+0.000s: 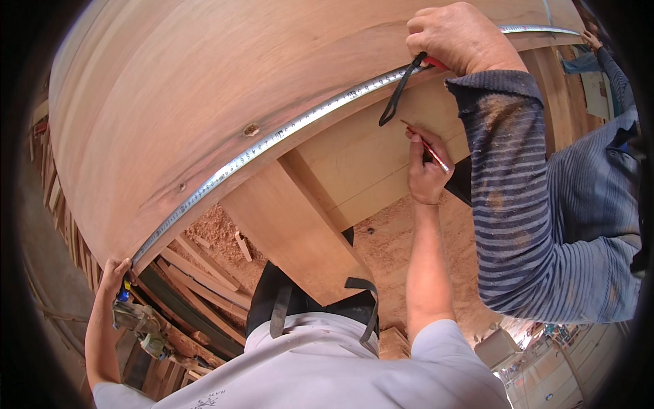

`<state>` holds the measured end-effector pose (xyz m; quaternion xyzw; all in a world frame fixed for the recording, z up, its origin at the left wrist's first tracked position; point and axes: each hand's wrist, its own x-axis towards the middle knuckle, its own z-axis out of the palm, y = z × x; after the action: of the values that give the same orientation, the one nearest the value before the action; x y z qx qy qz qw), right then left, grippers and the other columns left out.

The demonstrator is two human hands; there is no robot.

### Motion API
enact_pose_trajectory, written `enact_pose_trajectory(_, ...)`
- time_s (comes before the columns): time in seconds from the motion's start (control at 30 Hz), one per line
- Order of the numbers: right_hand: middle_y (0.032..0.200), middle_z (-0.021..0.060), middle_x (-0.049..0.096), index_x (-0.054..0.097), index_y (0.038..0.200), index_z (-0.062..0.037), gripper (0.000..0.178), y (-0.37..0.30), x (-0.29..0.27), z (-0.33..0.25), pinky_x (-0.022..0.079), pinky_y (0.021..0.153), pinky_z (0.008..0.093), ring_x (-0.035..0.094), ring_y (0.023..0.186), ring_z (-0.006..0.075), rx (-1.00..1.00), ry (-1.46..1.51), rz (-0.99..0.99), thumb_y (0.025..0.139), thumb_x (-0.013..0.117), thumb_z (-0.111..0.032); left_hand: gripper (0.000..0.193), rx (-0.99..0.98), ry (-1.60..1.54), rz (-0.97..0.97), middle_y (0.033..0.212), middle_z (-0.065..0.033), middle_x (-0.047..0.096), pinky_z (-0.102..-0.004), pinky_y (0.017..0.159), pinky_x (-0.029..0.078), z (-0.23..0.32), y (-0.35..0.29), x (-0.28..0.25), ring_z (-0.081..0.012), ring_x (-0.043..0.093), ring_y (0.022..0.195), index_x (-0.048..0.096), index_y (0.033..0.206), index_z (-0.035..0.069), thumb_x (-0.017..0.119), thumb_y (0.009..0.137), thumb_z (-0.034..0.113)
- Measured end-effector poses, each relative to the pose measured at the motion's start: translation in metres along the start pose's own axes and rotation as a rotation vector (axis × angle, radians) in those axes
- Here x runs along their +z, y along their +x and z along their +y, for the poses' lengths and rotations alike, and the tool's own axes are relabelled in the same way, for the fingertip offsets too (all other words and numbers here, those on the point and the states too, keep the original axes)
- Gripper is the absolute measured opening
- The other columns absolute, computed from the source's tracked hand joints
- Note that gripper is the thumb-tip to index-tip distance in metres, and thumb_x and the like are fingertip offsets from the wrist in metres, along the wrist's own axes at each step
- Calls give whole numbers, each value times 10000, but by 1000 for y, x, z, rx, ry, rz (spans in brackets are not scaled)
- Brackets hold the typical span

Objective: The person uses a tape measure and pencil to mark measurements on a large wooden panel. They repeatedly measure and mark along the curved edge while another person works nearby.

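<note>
A steel tape measure (279, 135) runs along the near edge of a large wooden panel (225, 75). At its left end my left hand (114, 275) is closed on the tape, at the panel's corner. A small blue-and-yellow object (125, 292), possibly the tape's case, shows just under those fingers. My right hand (428, 167) holds a red-and-white pencil (436, 157) over a pale board (368, 153) below the panel's edge, its tip pointing up and left. Beyond it, a co-worker's hand (463, 41) grips a red thing with a black strap (400, 92) over the tape.
The co-worker's striped sleeve (511, 184) reaches in at the right. Another person's hand (591, 39) is by the tape's far right end. A wooden board (300, 238) juts toward my waist. Wood strips (184, 273) lie at the lower left, and shavings (388, 238) cover the floor.
</note>
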<state>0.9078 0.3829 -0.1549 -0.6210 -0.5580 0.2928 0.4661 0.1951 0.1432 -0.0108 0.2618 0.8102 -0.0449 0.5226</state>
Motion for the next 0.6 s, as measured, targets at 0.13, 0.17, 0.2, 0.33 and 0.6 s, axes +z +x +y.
enact_pose_trajectory(0.13,983,122,738,685,1061,60,136,-2,0,5,550,813,274,698,901,153,35,16,3,976,603,-6,538,-23,19,10,564,-111,636,-309,473,500,8,-4,1,-201,649,491,639,676,-24,625,1000,405)
enact_pose_trajectory(0.17,994,123,740,684,1071,61,141,-2,0,6,550,814,273,698,903,153,37,28,16,979,601,-7,523,-34,22,15,567,-111,635,-305,479,501,11,-5,2,-197,647,494,628,672,-17,625,1002,389)
enact_pose_trajectory(0.2,1006,125,741,683,1081,61,147,-3,0,8,551,815,272,698,906,152,39,40,29,982,599,-8,525,-30,21,10,567,-111,635,-304,480,502,12,-5,2,-198,647,494,627,672,-17,625,1001,391)
enact_pose_trajectory(0.33,1035,125,743,681,1131,56,182,3,2,12,545,769,255,684,865,132,-41,21,107,991,606,-30,576,-9,22,11,549,-107,630,-306,468,491,7,-3,2,-201,644,480,637,644,-22,619,998,433)
enact_pose_trajectory(0.6,1061,106,748,668,1225,31,256,8,3,13,472,634,220,586,729,79,-10,-81,105,1021,593,-104,601,-19,27,12,554,-105,632,-302,467,493,8,-4,2,-201,649,487,644,648,-22,631,979,478)
